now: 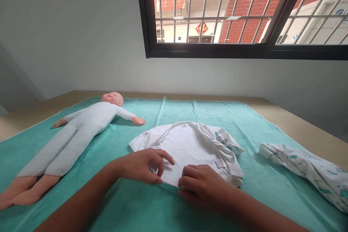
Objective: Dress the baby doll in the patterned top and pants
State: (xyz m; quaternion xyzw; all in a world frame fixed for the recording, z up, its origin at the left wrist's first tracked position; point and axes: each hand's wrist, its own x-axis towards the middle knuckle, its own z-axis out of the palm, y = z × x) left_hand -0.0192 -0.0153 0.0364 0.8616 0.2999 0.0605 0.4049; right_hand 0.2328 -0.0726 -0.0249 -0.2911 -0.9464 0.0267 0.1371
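A white baby shirt (185, 141) with a small printed animal pattern lies spread on the green cloth, its plain inner side facing up and a label at the neckline. My left hand (146, 165) is at its near left edge, thumb and a curled finger pinching the hem while the index finger stretches over the fabric. Just to the right, my right hand (202, 185) has its fingers closed on the same hem. The shirt's right front is folded and bunched beside my right hand. Fingertips of the right hand are partly hidden.
A baby doll (92, 119) in a white bodysuit lies on its back at the left, arms spread. Another printed white garment (304, 166) lies at the right. The green cloth (146, 210) covers a wooden table (288, 116) against a wall with a barred window (212, 51).
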